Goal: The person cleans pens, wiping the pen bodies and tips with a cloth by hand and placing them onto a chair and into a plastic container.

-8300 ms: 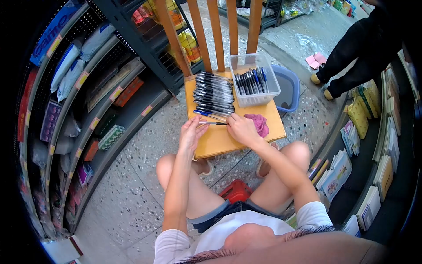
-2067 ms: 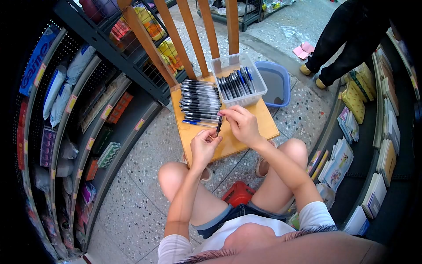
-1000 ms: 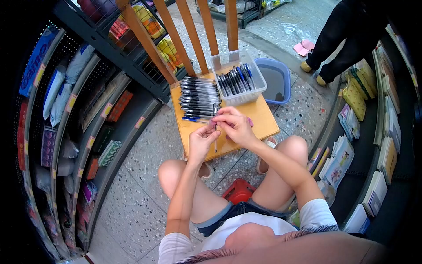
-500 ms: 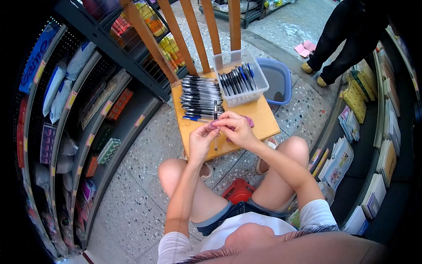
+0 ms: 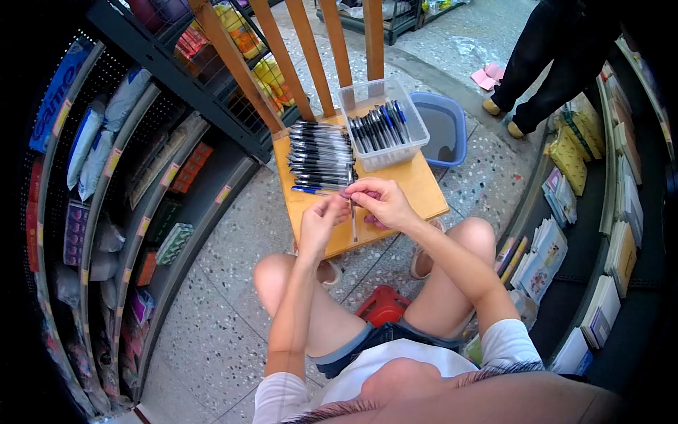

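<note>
My right hand (image 5: 382, 204) is closed on an upright-looking pen (image 5: 355, 230) above the front of the wooden chair seat (image 5: 420, 201). A mauve cloth (image 5: 374, 221) shows under and between its fingers. Just to the left of the pen, my left hand (image 5: 320, 221) has its fingers curled together; what they hold, if anything, is hidden. Beyond my hands lies a row of black-capped pens (image 5: 320, 157), with a blue pen (image 5: 308, 190) at the near end. A clear plastic box (image 5: 393, 157) on the seat's right side holds more black and blue pens (image 5: 379, 128).
A blue bucket (image 5: 460, 134) stands on the floor behind the box. Stocked shelves curve along the left (image 5: 159, 191) and right (image 5: 558, 275). Another person in dark trousers (image 5: 544, 53) stands at the upper right. A red stool (image 5: 382, 305) is beneath me.
My left hand has drawn slightly left, away from the right fingers. The right hand with the pen has shifted a little to the right, and the pen tilts slightly differently.
</note>
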A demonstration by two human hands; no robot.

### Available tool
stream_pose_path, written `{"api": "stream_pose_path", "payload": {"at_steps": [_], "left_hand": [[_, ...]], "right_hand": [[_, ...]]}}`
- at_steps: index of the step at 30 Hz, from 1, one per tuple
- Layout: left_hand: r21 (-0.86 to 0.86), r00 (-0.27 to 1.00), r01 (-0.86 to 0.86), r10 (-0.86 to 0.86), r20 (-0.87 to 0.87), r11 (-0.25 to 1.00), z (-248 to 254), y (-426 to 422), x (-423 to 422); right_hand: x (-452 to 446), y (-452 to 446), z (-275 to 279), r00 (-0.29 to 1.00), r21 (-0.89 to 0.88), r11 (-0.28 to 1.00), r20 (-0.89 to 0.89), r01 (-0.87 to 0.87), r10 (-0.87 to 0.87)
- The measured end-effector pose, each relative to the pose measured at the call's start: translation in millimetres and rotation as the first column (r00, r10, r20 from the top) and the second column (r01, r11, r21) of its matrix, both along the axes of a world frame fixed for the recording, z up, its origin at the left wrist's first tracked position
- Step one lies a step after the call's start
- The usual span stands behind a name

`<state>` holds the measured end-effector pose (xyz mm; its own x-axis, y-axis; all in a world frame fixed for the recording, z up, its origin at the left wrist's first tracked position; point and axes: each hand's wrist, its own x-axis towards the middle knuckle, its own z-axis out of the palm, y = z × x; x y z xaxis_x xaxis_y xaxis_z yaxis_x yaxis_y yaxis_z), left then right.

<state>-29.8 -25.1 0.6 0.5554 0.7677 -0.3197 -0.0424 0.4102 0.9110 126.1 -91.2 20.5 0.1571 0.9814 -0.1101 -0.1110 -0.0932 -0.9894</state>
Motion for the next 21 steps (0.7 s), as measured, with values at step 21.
{"api": "stream_pose_path", "payload": {"at_steps": [21], "left_hand": [[-0.085, 0.971, -0.173, 0.185, 0.153, 0.981, -18, 25, -19]], "right_hand": [[-8, -3, -27, 0.822, 0.343, 0.831, 0.527, -0.439, 0.217]]}}
